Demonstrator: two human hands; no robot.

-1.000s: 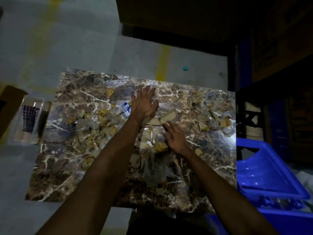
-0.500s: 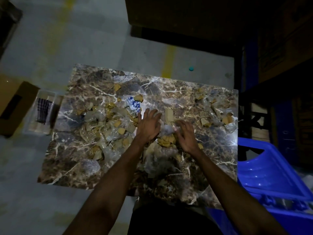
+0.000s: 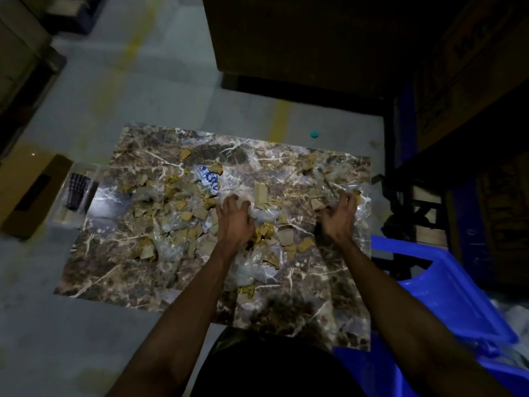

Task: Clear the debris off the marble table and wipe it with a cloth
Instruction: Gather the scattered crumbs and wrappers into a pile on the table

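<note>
A dim, downward view onto a brown-veined marble table [image 3: 120,270] strewn across its middle with debris [image 3: 183,213]: torn tan cardboard scraps and crumpled clear plastic; the near and far-left parts lie mostly bare. Both bare arms reach in from below; the left hand [image 3: 233,222] curls its grip around a wad of plastic at the centre; the right hand [image 3: 339,219], near the right edge, has fingers bent into scraps there, though whether it truly clasps them I cannot tell. The step in hand looks like gathering the litter; next, probably, raking the left-side scraps into one pile and carrying it to the blue bin [image 3: 446,285] just beside the table on the right. No wiping cloth can be picked out; a dark checked item [image 3: 76,190] on the floor at left is too murky to identify.
</note>
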